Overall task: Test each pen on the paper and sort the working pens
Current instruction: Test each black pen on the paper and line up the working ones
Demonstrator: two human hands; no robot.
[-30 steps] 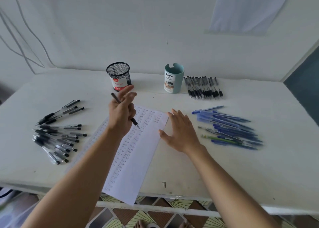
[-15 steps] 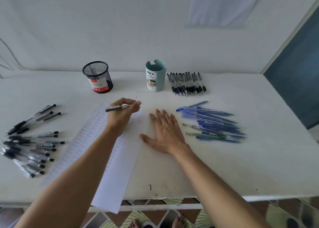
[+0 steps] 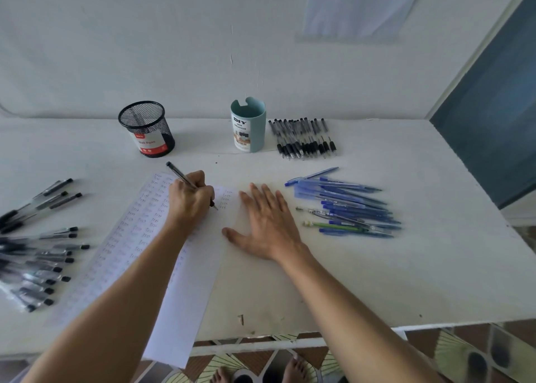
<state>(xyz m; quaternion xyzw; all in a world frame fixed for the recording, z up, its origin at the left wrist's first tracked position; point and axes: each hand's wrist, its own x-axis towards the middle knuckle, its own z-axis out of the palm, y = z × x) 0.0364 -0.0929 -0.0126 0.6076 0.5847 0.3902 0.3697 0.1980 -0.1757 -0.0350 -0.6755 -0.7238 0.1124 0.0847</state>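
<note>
Pen (image 3: 181,177), slim and dark with a clear barrel, is gripped in the left hand (image 3: 190,200), tip down on the paper (image 3: 185,281).

Far left, a loose heap of black-capped clear pens (image 3: 43,255) lies on the matte white table (image 3: 377,281). Next comes the long white sheet, set at a slant and filled with rows of small scribbles, its near end hanging past the table edge. Left-hand fingers are curled tight round the pen. At the back stands a round black wire-mesh cup (image 3: 146,129) with a red label. The right hand (image 3: 266,223) lies palm down, fingers straight and spread, holding nothing, thumb at the sheet's right edge. Behind it is a smooth teal cylinder organizer (image 3: 248,124), then a neat row of black-grip pens (image 3: 303,139). Nearer, a fanned pile of blue plastic pens (image 3: 345,206) sits just beside the right hand.
</note>
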